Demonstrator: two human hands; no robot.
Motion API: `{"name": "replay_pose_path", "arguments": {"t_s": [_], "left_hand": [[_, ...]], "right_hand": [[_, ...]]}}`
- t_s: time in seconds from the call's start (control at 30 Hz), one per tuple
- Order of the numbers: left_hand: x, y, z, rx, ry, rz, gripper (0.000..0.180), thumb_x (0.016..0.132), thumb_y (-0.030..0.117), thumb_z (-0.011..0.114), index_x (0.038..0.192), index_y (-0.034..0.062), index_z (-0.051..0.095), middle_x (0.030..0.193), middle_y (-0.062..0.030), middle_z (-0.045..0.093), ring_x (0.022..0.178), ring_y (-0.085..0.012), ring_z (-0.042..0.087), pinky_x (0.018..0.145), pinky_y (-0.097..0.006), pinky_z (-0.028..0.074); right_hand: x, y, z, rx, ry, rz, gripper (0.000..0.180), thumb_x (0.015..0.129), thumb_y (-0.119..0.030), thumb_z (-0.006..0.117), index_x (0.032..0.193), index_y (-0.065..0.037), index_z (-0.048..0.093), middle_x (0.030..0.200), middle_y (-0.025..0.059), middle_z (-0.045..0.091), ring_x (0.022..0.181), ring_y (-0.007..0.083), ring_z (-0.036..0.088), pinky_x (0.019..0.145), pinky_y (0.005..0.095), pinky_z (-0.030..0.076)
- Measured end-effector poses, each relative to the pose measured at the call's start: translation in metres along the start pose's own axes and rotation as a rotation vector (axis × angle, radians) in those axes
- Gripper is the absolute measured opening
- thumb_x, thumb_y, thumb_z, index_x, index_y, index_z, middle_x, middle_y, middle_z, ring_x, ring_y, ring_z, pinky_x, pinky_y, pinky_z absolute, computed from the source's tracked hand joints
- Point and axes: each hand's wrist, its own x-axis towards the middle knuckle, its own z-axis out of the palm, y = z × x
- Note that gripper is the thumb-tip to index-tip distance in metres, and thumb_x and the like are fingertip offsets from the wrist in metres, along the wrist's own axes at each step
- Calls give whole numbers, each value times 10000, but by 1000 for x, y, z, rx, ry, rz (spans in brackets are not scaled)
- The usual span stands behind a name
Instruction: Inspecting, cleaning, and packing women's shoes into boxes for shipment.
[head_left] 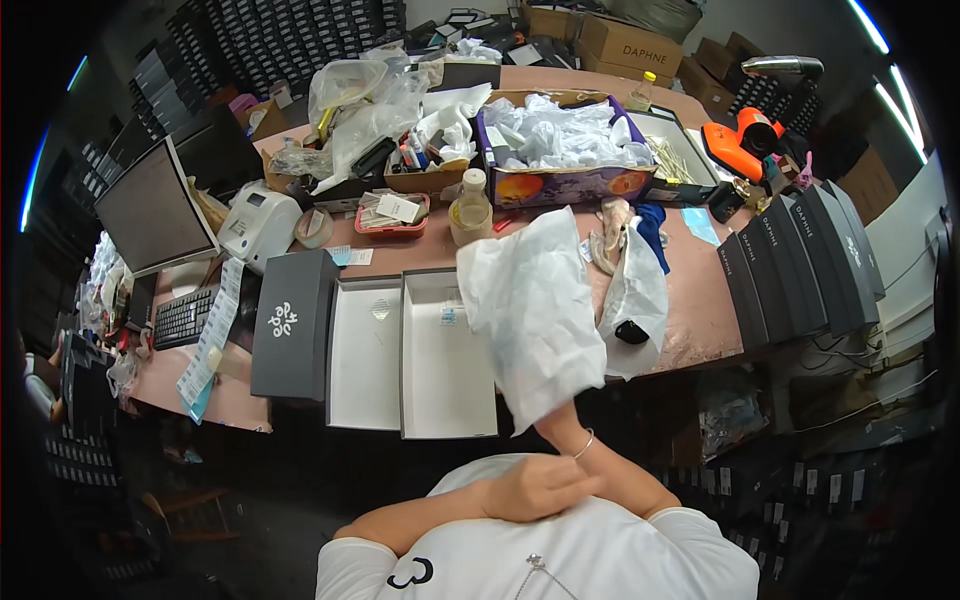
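My right hand reaches up into or behind a white soft bag, which hides its fingers; only the wrist, with a bracelet, and the base of the hand show. The bag is raised in front of the table's near edge, and what fills it is hidden. My left hand is curled in front of my chest, close to the right forearm. Whether its fingers hold anything does not show. Right of the raised bag lies another white bag with a black piece on it. To the left are two open grey-and-white box halves.
A closed dark shoebox stands beside a keyboard, monitor and label printer. Behind are a bottle and a purple carton of crumpled white material. Dark boxes stand at the right.
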Motion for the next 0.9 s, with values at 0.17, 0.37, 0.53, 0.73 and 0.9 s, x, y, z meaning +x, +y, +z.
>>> {"name": "replay_pose_path", "arguments": {"t_s": [0.17,0.37,0.53,0.73,0.9], "left_hand": [[-3,-8,-40,236,553,-454,310,856,184,710,1037,-17,558,904,-107,591,802,-234,605,714,-340,516],[-14,-30,-7,217,428,-433,243,868,143,677,1028,25,537,787,-103,611,638,-232,599,585,-313,488],[-19,-27,-20,181,378,-423,357,841,169,706,1119,33,529,890,-103,626,748,-204,617,666,-320,498],[-32,-34,-51,-1079,1117,-995,600,830,325,717,1288,27,469,1195,-92,583,1078,-187,584,918,-346,480],[-86,-42,-96,-1137,1426,-844,381,838,236,669,1140,19,584,1057,-71,656,932,-204,651,855,-329,533]], "right_hand": [[10,-41,-64,415,-156,149,497,984,-239,485,1426,-72,330,1384,122,453,1269,268,456,1067,411,392],[6,-54,-37,-63,-53,-213,474,979,-258,480,1403,-74,376,1401,132,436,1289,279,439,1083,408,363],[11,-59,-43,599,30,103,466,967,-277,495,1375,-65,421,1405,141,431,1296,284,433,1075,402,362],[10,-53,17,345,-343,-35,486,873,-320,610,1263,-39,538,1267,195,538,1192,349,508,996,390,409],[61,-131,-3,-148,-452,-519,564,813,-245,685,1305,-43,496,1303,237,483,1176,422,486,943,449,432]]}}
